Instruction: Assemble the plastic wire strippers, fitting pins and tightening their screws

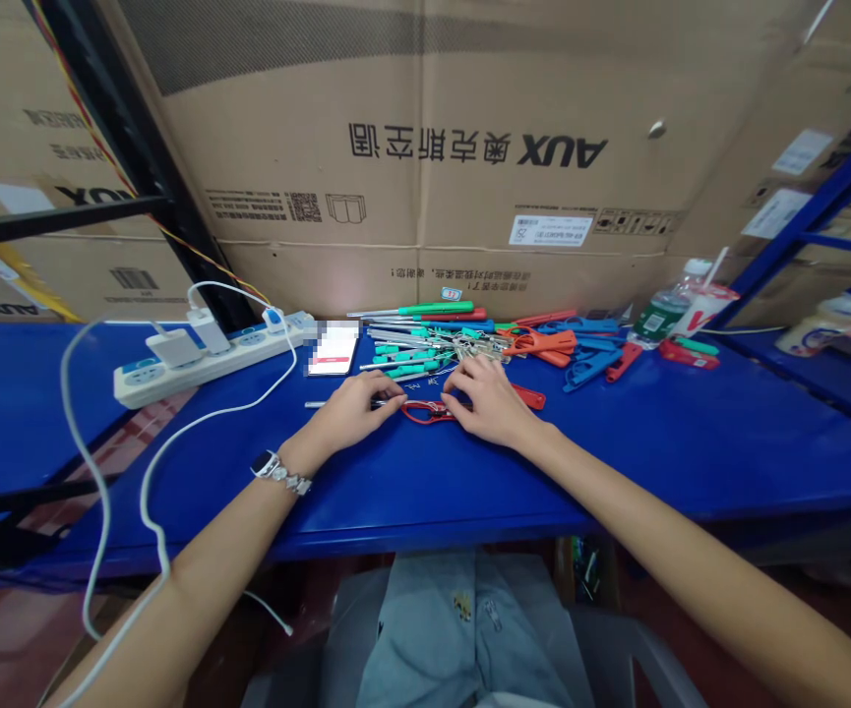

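Observation:
A red long-nosed lighter casing [528, 396] lies at the table's front middle, with a looped end and small parts inside. My left hand [362, 408] is closed around its thin metal tube [314, 404], which sticks out to the left. My right hand [488, 398] bends over the casing, fingers pinched at its middle; any small part between them is hidden. Just beyond my hands lies a pile of metal tubes with teal ends [402, 359]. Orange lighter casings [550, 342] and blue lighter casings [591, 366] lie to the right of it.
A white power strip [229, 364] with plugs and trailing cables stands at left, near a phone [334, 350]. At right are a plastic bottle [657, 317] and a cup [706, 311]. A large cardboard box [432, 206] walls off the back of the blue table [425, 492].

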The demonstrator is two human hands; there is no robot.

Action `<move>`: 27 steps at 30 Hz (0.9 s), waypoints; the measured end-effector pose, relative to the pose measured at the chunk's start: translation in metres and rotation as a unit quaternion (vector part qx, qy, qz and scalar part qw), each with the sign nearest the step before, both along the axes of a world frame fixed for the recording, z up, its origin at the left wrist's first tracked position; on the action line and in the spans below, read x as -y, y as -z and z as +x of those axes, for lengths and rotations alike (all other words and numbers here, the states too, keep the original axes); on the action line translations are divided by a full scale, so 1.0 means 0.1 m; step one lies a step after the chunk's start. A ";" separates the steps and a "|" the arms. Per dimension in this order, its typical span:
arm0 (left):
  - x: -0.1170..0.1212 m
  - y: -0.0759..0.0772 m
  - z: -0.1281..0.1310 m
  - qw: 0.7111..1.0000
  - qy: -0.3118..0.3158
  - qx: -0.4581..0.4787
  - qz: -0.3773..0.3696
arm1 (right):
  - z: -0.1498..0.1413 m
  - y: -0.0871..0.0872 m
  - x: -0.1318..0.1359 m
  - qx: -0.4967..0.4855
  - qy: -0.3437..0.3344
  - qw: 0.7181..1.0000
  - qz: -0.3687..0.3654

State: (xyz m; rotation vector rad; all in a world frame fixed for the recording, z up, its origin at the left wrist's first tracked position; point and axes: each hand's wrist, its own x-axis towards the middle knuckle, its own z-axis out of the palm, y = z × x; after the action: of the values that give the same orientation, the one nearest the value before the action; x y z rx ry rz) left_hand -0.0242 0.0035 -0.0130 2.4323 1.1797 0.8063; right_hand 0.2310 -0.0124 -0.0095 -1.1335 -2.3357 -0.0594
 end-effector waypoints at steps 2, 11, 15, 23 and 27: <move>0.00 0.01 0.02 1.000 -0.013 0.007 -0.005 | -0.08 -0.01 -0.01 0.011 -0.001 1.000 -0.009; 0.03 0.05 0.04 0.999 -0.004 0.046 -0.015 | -0.42 0.03 -0.08 0.039 -0.018 0.998 -0.049; 0.03 0.08 0.05 0.999 -0.006 0.039 -0.007 | -0.43 0.09 -0.08 0.041 -0.015 0.998 -0.043; 0.05 0.07 0.07 0.999 -0.001 0.025 0.025 | -0.39 0.08 -0.12 -0.042 -0.041 0.997 -0.053; 0.06 0.03 0.07 0.998 -0.007 0.035 0.047 | -0.30 0.01 -0.15 -0.125 -0.046 0.990 -0.055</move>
State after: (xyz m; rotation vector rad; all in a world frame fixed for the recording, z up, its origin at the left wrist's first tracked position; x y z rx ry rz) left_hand -0.0171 -0.0024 -0.0161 2.4508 1.1587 0.9639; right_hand 0.2012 0.0028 -0.0106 -1.0185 -2.1839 0.2352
